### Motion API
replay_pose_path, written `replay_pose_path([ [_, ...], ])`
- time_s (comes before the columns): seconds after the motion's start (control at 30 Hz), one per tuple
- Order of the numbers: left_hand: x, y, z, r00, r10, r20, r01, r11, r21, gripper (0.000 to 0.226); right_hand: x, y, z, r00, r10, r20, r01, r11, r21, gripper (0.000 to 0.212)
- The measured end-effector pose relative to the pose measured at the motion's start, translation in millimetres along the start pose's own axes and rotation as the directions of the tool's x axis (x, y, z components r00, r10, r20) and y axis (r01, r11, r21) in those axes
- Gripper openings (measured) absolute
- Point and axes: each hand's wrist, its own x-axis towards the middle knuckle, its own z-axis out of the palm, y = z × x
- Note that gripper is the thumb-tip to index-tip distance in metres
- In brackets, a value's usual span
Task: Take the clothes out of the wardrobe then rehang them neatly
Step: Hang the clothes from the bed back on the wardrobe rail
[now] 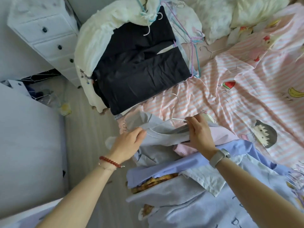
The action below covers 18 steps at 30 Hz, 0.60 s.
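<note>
Pinching the pale grey garment [158,134] at its neckline, I am working it against a white wire hanger [175,111] on the near edge of the bed. My left hand [127,143] is closing thumb and fingers on the cloth's left side, and a red bead bracelet [110,161] is sitting on that wrist. My right hand [199,134] is gripping the garment's right side, its fingertips [189,120] pressing on the hanger's thin bar; a wristband [217,157] is wrapping that wrist. The hanger's hook is pointing away from me, lying on the pink striped sheet [238,89] with cartoon prints. The grey garment is resting on top of a heap of other clothes: something pink [220,134] just beside it, and lavender pieces [164,163] nearer to me. Further off, a folded black garment [139,69] is lying over cream fabric [97,32] at the bed's corner, with pastel hangers [194,40] scattered just beside it. A white chest of drawers [44,30] is standing on the floor to the left.
</note>
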Motion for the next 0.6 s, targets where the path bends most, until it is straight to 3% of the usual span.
replay_pose_path([
  [0.1, -63.0, -9.2, 6.2, 0.974, -0.178, -0.139, 0.157, 0.977, -0.146, 0.028, 5.2, -35.0, 17.8, 0.989, -0.121, 0.089, 0.123, 0.992, -0.015, 0.022],
  [0.2, -121.1, -22.1, -1.5, 0.902, -0.290, -0.321, 0.281, 0.957, -0.074, 0.025, -3.0, -72.6, 33.8, 0.939, -0.259, 0.228, 0.267, 0.964, -0.007, 0.041],
  [0.37, -223.1, -47.4, -33.6, 0.814, -0.388, -0.432, 0.379, 0.919, -0.111, 0.032, -42.6, -119.2, 50.5, 0.911, -0.276, 0.307, 0.278, 0.960, 0.040, 0.046],
  [0.5, -319.9, -64.6, -53.4, 0.699, -0.408, -0.588, 0.448, 0.890, -0.085, 0.040, -90.6, -171.2, 68.4, 0.769, -0.426, 0.477, 0.449, 0.891, 0.071, 0.034],
  [0.6, -396.8, -81.2, -62.6, 0.599, -0.447, -0.664, 0.503, 0.856, -0.123, 0.045, -133.8, -219.1, 79.8, 0.658, -0.550, 0.514, 0.574, 0.808, 0.129, 0.031],
])
